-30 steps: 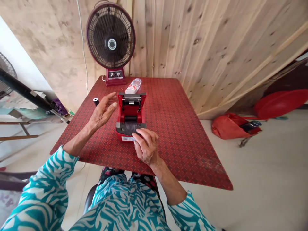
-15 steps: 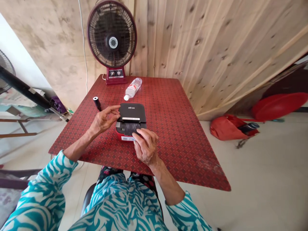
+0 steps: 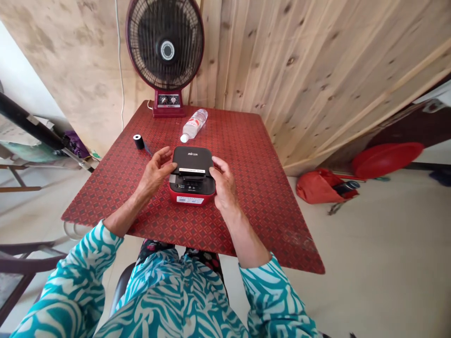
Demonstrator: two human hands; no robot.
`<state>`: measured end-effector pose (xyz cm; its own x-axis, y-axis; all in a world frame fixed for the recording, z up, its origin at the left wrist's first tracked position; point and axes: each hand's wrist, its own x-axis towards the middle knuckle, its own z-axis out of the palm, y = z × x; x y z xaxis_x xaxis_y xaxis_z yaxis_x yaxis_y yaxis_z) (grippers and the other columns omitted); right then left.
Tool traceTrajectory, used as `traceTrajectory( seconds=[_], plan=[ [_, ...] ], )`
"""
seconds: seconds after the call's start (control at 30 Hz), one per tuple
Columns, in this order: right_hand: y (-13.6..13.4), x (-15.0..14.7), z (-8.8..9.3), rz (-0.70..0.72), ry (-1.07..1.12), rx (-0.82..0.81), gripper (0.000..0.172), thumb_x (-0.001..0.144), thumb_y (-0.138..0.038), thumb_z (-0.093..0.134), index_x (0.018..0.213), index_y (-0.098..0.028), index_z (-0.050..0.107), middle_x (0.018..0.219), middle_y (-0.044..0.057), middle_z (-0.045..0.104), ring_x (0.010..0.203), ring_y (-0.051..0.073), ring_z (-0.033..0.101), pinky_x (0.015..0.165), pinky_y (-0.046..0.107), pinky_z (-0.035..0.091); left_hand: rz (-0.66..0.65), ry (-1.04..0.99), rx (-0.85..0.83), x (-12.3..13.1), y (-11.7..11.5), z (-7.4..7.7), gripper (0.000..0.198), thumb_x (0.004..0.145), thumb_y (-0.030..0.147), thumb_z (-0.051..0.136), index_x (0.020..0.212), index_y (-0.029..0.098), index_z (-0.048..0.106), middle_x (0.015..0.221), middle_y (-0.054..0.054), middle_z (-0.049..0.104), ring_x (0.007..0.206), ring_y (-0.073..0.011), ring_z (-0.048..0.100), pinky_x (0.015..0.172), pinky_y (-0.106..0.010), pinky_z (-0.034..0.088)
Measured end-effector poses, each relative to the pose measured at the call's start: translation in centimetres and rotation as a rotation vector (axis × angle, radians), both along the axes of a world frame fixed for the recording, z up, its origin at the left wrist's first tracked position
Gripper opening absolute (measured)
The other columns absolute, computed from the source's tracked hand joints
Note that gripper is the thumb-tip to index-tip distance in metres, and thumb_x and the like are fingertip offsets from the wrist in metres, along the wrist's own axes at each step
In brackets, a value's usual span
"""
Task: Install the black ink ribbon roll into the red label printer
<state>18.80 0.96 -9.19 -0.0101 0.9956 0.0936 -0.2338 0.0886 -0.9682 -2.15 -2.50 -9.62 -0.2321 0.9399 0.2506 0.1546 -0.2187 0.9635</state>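
A small red and black label printer sits on the table before me, its black lid lying down over the top. My left hand is at the lid's left edge, thumb and fingers curled with the tips touching it. On the opposite side my right hand presses thumb and fingers against the right edge. To the left stands a black roll with a white core end; a dark strip trails from it behind my left fingers, where its far end is hidden.
A clear plastic bottle with a white cap lies behind the printer. Beyond it stands a dark red fan against the wooden wall. The table has a red patterned cover. An orange bag rests on the floor at right.
My right hand has left the dark strip at the printer's front and moved up to the lid's right edge. That strip no longer shows at the front. My left hand stays at the left edge.
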Motion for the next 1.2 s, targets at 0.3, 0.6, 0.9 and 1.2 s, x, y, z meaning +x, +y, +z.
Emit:
traceTrajectory(
  seconds=[0.3, 0.6, 0.9, 1.2],
  plan=[
    [-0.9, -0.4, -0.7, -0.018, 0.078, -0.001, 0.052, 0.074, -0.033, 0.066, 0.125, -0.027, 0.058, 0.126, 0.006, 0.070, 0.118, 0.023, 0.065, 0.106, 0.048, 0.052, -0.111, -0.135, -0.060, 0.3, 0.2, -0.7, 0.073, 0.078, 0.034, 0.071, 0.146, 0.021, 0.048, 0.148, -0.017, 0.059, 0.133, -0.0304, 0.061, 0.104, -0.048, 0.055],
    [-0.9, 0.1, -1.5, -0.059, 0.001, 0.026, 0.047, 0.079, -0.036, 0.062, 0.125, -0.028, 0.061, 0.127, 0.005, 0.068, 0.117, 0.022, 0.064, 0.105, 0.047, 0.051, -0.282, -0.250, -0.038, 0.8, -1.5, -0.7, 0.068, 0.081, 0.041, 0.067, 0.146, 0.026, 0.054, 0.146, -0.012, 0.063, 0.134, -0.0330, 0.059, 0.107, -0.051, 0.052],
    [-1.3, -0.5, -1.4, -0.138, 0.083, -0.067, 0.045, 0.077, -0.043, 0.065, 0.118, -0.026, 0.065, 0.123, 0.004, 0.070, 0.110, 0.022, 0.067, 0.099, 0.044, 0.054, -0.374, -0.246, -0.048, 0.2, -1.8, -0.3, 0.079, 0.073, 0.026, 0.068, 0.150, 0.029, 0.051, 0.159, -0.009, 0.050, 0.150, -0.0348, 0.043, 0.115, -0.055, 0.045],
    [-1.7, -1.3, -1.0, -0.235, 0.174, -0.049, 0.043, 0.087, -0.056, 0.055, 0.116, -0.026, 0.066, 0.114, 0.003, 0.069, 0.109, 0.020, 0.066, 0.101, 0.042, 0.053, -0.368, -0.319, -0.046, 0.6, -1.5, -0.8, 0.082, 0.069, 0.026, 0.066, 0.149, 0.028, 0.051, 0.156, -0.009, 0.054, 0.145, -0.0360, 0.049, 0.115, -0.054, 0.045]
  ],
)
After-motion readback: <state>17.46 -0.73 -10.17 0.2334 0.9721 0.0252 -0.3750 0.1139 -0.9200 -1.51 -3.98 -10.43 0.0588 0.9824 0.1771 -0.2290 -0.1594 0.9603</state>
